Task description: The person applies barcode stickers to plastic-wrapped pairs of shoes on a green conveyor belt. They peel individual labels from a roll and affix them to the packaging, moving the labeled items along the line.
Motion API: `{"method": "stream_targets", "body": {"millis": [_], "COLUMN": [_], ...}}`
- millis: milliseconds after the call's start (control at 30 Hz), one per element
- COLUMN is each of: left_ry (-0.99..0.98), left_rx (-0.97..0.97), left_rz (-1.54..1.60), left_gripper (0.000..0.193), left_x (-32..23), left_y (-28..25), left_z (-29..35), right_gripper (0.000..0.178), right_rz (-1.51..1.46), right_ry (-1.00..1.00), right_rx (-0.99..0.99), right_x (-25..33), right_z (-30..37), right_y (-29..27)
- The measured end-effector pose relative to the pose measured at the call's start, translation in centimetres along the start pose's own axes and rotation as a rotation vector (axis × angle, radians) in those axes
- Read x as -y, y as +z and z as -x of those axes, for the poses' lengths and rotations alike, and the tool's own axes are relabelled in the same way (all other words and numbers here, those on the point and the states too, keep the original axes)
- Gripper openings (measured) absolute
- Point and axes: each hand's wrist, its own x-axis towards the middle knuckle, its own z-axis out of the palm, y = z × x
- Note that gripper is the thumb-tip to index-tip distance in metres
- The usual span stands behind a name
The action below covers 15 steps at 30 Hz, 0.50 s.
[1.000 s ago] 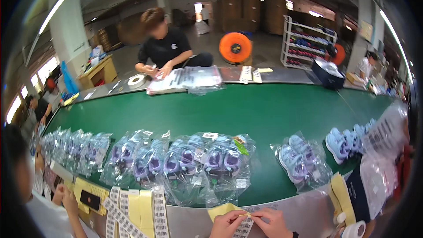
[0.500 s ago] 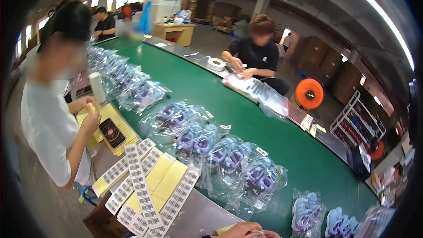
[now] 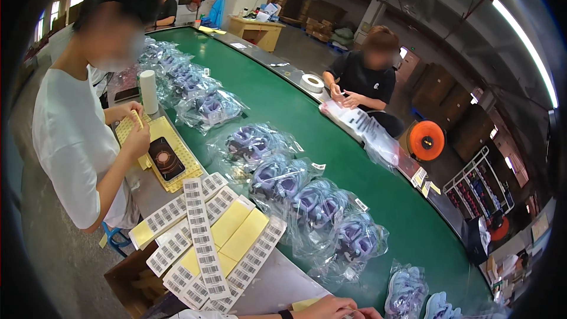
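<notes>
At the lower edge, my left hand (image 3: pixel 326 307) has its fingers bent and pressed together on a label sheet, whose yellow backing (image 3: pixel 304 303) shows beside the knuckles. Close against it is my right hand (image 3: pixel 370 313), mostly cut off by the frame, its fingers curled; what they pinch is hidden. Just right of my hands lies a pair of blue and purple shoes (image 3: pixel 406 291) in a clear bag. Beside that pair are more light blue shoes (image 3: pixel 440 307). Left of my hands, barcode label sheets (image 3: pixel 204 239) overlap in a fanned pile with plain yellow sheets (image 3: pixel 241 235).
Bagged shoes (image 3: pixel 316 201) line the green conveyor belt (image 3: pixel 378 186). A person in white (image 3: pixel 77 136) at left handles yellow label sheets near a phone (image 3: pixel 167 158). Across the belt, a person in black (image 3: pixel 369 85) works by clear bags (image 3: pixel 360 124) and a tape roll (image 3: pixel 312 82).
The view has shifted, so most things sit a little differently in the picture. My hands stay together at the lower edge. The belt's shoes keep their order.
</notes>
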Motion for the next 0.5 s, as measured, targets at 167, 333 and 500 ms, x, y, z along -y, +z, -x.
{"method": "stream_targets", "body": {"millis": [167,333,500], "left_ry": [-0.064,-0.289,-0.212], "left_rx": [-0.041,-0.034,0.039], "left_rz": [-0.02,0.158,0.212], "left_gripper": [0.018,0.021,0.044], "left_x": [0.4,-1.9,3.1], "left_y": [1.2,1.9,3.8], "left_z": [-0.3,-1.2,-1.9], "right_gripper": [0.006,0.006,0.01], "right_rz": [0.279,0.481,0.386], "right_ry": [-0.095,-0.573,-0.572], "right_rx": [-0.023,-0.127,-0.151], "right_x": [2.3,0.6,-0.3], "right_z": [0.7,-0.9,-1.3], "right_y": [-0.2,-1.1,-2.7]}}
